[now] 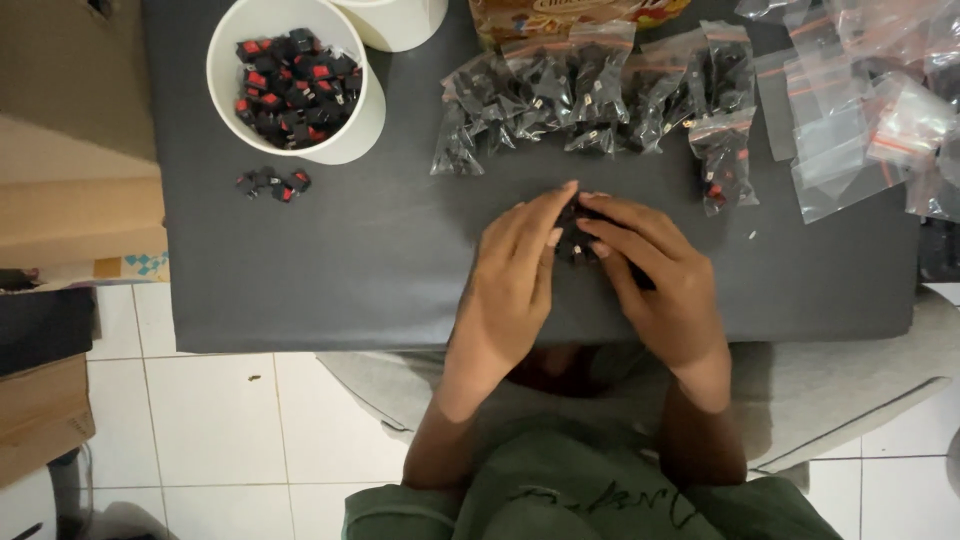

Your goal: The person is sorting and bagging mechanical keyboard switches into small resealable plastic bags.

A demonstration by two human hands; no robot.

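Observation:
My left hand (515, 275) and my right hand (655, 275) meet over the front middle of the dark grey table (350, 270). Between their fingertips is a small bag of black parts (577, 235), mostly hidden by the fingers. Both hands grip it. A white cup (292, 75) full of small black and red switches stands at the back left. A few loose switches (272, 183) lie just in front of that cup. Several filled clear bags of black parts (600, 95) lie in a row behind my hands.
Empty clear zip bags with red strips (870, 110) are piled at the back right. A second white cup (395, 20) and a printed snack box (570, 12) sit at the far edge. Cardboard boxes (70, 150) stand left of the table, over a white tiled floor (220, 420).

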